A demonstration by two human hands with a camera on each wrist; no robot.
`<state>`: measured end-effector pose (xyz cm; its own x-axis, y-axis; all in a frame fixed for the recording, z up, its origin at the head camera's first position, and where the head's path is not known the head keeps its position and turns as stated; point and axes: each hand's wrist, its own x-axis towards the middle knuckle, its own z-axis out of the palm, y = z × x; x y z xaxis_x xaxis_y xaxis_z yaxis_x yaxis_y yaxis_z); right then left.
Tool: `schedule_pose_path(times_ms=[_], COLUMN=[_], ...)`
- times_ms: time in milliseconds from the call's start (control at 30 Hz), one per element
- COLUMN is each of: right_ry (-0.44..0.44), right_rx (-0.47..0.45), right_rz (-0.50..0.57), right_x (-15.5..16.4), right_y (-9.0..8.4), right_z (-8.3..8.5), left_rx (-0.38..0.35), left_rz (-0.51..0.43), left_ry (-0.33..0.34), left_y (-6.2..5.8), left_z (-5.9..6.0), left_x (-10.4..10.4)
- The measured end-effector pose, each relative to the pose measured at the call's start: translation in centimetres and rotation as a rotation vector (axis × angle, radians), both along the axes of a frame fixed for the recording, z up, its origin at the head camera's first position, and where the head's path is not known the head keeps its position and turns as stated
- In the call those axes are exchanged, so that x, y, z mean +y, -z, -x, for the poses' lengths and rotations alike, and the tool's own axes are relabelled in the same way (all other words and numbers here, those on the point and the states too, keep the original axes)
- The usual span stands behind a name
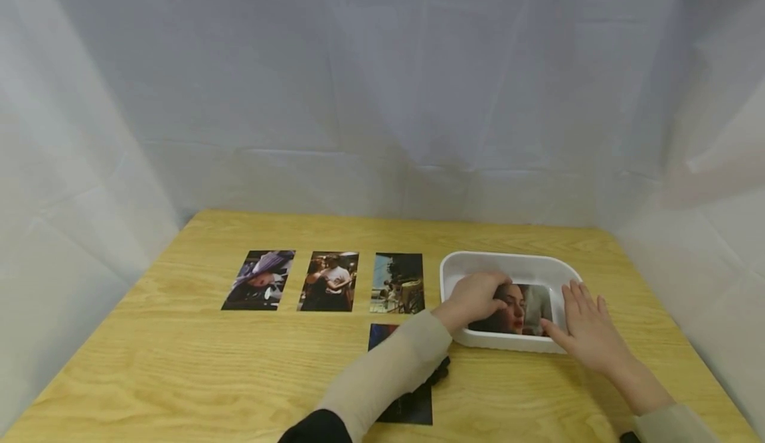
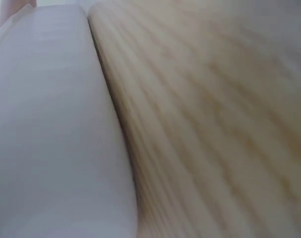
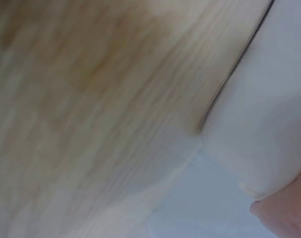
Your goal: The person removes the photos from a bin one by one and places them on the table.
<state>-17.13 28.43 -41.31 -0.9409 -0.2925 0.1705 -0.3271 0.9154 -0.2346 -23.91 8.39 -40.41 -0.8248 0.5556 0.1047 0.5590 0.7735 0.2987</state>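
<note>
In the head view, a white tray point(image 1: 512, 343) stands at the right of the wooden table. Inside it lies a photo card point(image 1: 515, 315) showing a face beside a grey area. My left hand point(image 1: 475, 297) reaches over the tray's left side, its thumb and fingers apart over the photo's upper left corner, which they cover. Along the right rim lies my right hand point(image 1: 588, 323), fingers straight and the thumb pointing in toward the photo's right edge. Both wrist views look past the tray's outer wall point(image 2: 56, 124); a little skin point(image 3: 284, 213) shows in the right one.
A photo with purple cloth point(image 1: 259, 280), one of a couple point(image 1: 329, 282) and one with a bright sky point(image 1: 398, 283) form a row left of the tray. Another dark photo point(image 1: 412, 406) lies partly under my left forearm. White sheeting point(image 1: 382, 97) surrounds the table.
</note>
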Motion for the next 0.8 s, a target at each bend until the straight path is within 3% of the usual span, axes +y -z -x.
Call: schedule_pose_path(times_ms=[167,300,500,667,800], right_ry=[0.003,0.003,0.003,0.003,0.003], right_rx=[0.001,0.007,-0.008,-0.001,0.017], right_rz=[0.005,-0.001,-0.007,-0.004,-0.008], right_x=[0.1,0.0,-0.1,0.0,0.0], right_y=[0.0,0.1,0.2,0.2,0.2], right_z=[0.0,0.0,-0.1,0.0,-0.1], left_rx=[0.045,0.058,-0.058,-0.154,-0.319], left_rz=[-0.086,-0.255,-0.595,-0.743,-0.870], left_ry=[-0.065,-0.112,-0.175,-0.232,-0.224], left_y=[-0.1,-0.2,-1.2,-2.8,-3.9], left_z=[0.1,0.2,0.2,0.0,-0.4], left_x=[-0.2,-0.7,-1.9,-3.2,-4.5])
